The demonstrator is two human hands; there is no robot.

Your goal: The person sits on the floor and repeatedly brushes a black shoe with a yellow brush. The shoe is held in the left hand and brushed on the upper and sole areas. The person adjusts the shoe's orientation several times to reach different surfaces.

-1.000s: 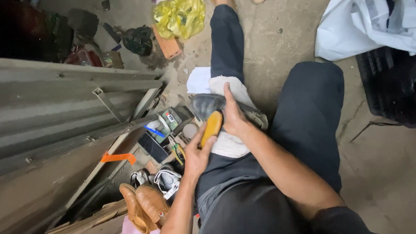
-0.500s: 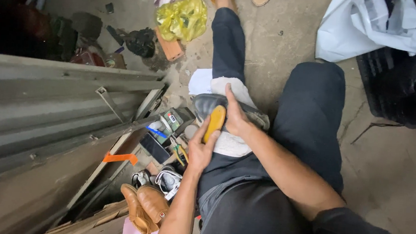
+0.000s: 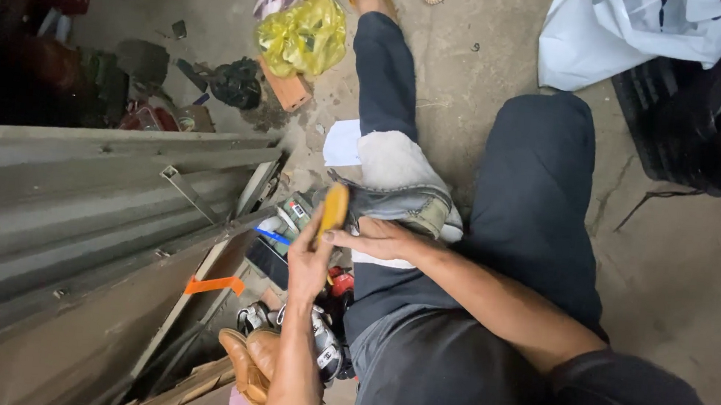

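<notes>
At far left a grey metal sheet (image 3: 77, 206) leans with its edges toward the person's leg; a slip of the hands that way could graze skin on it.

Below it lies a clutter of tools and shoes (image 3: 298, 343). Anything dropped there would be hard to find again.

The left hand (image 3: 308, 263) closes its grip round the lower end of a yellow tool (image 3: 334, 207), which stands upright against a grey shoe (image 3: 403, 204) resting on the person's left knee. The hold looks thin, so I judge the tool could twist or jump off the shoe's edge.

The right hand (image 3: 375, 240) lies curled along the shoe's underside, pressing it to the knee, nothing else in its grip. Its thumb lies just beside the tool's tip, so a skid could jab it.
</notes>
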